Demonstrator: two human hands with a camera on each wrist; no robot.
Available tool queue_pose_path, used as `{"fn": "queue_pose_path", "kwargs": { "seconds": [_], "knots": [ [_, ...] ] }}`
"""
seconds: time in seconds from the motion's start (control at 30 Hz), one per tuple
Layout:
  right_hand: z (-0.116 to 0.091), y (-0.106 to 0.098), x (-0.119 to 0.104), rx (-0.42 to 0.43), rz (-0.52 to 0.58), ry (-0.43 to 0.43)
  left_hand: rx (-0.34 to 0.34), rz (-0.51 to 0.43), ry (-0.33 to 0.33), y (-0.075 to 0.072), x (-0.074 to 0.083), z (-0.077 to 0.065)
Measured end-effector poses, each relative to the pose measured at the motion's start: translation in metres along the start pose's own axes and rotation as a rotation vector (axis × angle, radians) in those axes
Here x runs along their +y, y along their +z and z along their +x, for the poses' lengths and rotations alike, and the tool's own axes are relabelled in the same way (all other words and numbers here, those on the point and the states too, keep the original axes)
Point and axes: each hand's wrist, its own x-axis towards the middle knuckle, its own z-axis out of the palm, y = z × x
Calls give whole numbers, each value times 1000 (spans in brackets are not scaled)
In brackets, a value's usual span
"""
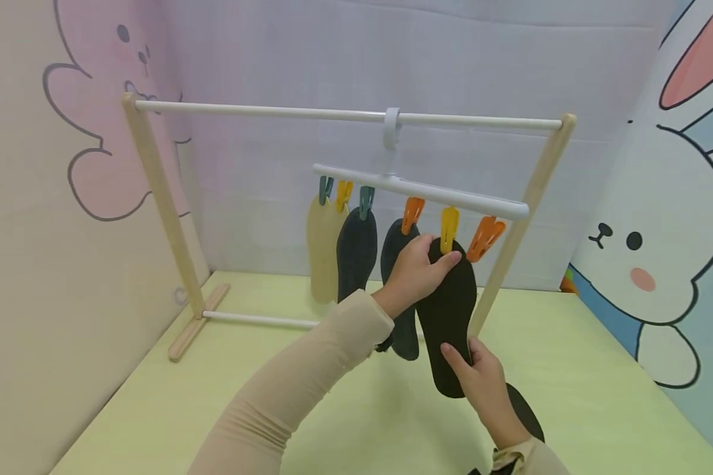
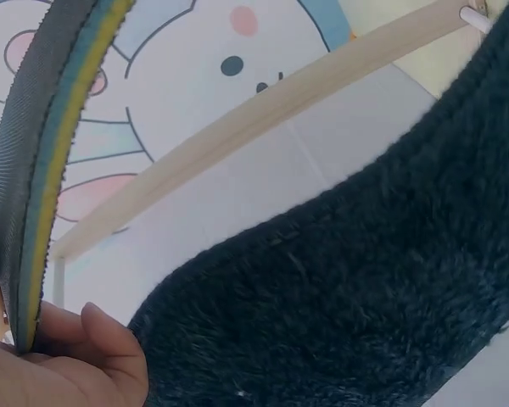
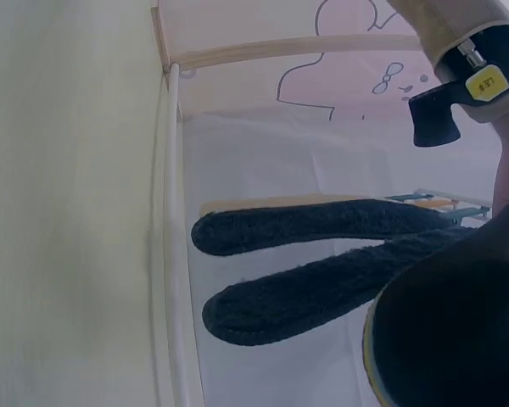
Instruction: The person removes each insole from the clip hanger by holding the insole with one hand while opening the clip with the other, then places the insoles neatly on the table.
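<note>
A black insole (image 1: 451,310) hangs below the white hanger bar (image 1: 428,191), a yellow clip (image 1: 449,229) overlapping its top end. My left hand (image 1: 412,274) pinches this insole near the top, thumb just below the clip. Lower down, my right hand (image 1: 481,379) grips its edge near the other end, thumb on the dark face. Layered blue and yellow edges of the insole (image 2: 55,153) show between my left fingers in the left wrist view. Just left of it hangs a dark fuzzy insole (image 1: 405,330) from an orange clip (image 1: 412,214), partly hidden behind my left hand.
Another dark insole (image 1: 358,247) and cream insoles (image 1: 321,251) hang farther left. An orange clip (image 1: 486,239) at the bar's right end holds nothing. The wooden-legged rack (image 1: 261,109) carries the hanger. A black insole (image 1: 525,412) lies on the table beneath my right forearm.
</note>
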Motion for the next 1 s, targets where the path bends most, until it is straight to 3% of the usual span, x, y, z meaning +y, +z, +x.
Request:
{"fn": "queue_pose_path", "kwargs": {
  "seconds": [0.17, 0.27, 0.43, 0.53, 0.63, 0.8, 1.0],
  "knots": [
    [0, 6, -2, -22, -3, -58, -20, -8, 4, 2, -3, 4],
    [-3, 4, 1, -22, -42, -96, -52, -125, -22, 2, -3, 8],
    [-8, 2, 3, -43, -43, -151, -109, -396, -115, 0, -2, 14],
    [-10, 3, 2, -44, -36, -202, -122, -497, -122, -4, -3, 16],
    [-11, 5, 1, -48, -29, -220, -137, -572, -89, -7, -3, 19],
    [-12, 4, -1, -68, -17, -187, -147, -621, -52, -9, 0, 19],
    [-11, 6, -1, -88, -16, -158, -156, -594, -22, -12, -1, 20]
  ]
}}
